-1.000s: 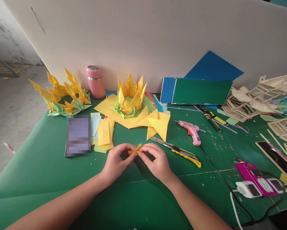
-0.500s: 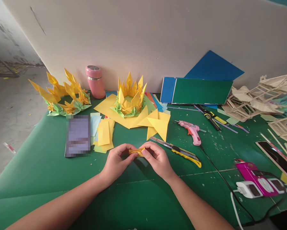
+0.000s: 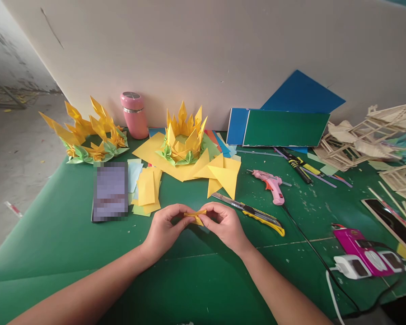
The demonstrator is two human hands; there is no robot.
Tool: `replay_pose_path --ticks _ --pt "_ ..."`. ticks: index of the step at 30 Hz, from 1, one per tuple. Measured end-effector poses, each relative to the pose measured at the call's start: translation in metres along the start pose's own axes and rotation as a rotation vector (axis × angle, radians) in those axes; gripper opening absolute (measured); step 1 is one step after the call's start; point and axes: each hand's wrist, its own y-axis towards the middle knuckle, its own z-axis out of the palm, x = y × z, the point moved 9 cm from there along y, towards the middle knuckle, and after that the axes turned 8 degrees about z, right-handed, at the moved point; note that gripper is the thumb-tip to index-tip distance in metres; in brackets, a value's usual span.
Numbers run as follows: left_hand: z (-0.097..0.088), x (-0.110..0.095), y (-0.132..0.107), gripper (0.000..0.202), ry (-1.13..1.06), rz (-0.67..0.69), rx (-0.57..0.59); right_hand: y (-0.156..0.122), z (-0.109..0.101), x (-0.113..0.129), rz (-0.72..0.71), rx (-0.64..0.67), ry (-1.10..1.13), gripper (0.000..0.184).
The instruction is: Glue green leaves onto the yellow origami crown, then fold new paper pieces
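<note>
Both hands pinch one small folded piece of yellow paper just above the green table cover. My left hand grips its left end with curled fingers. My right hand grips its right end, thumb and forefinger pressed on the fold. Behind them lie yellow paper triangles and a stack of yellow paper slips. A yellow and green paper crown stands on a yellow sheet further back.
A yellow utility knife lies right of my right hand, a pink glue gun behind it. A pink bottle, another paper flower piece, a phone, blue and green card, wooden stick models and a power strip surround the work spot.
The folded yellow paper has been pressed flatter between my fingers, its raised tip gone. Both hands stay in nearly the same place.
</note>
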Motion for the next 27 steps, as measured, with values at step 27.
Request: replay_pose_path --ticks 27 --pt "0.005 0.002 0.000 0.009 -0.093 -0.087 0.026 -0.003 -0.001 0.011 -0.147 -0.026 -0.159 0.006"
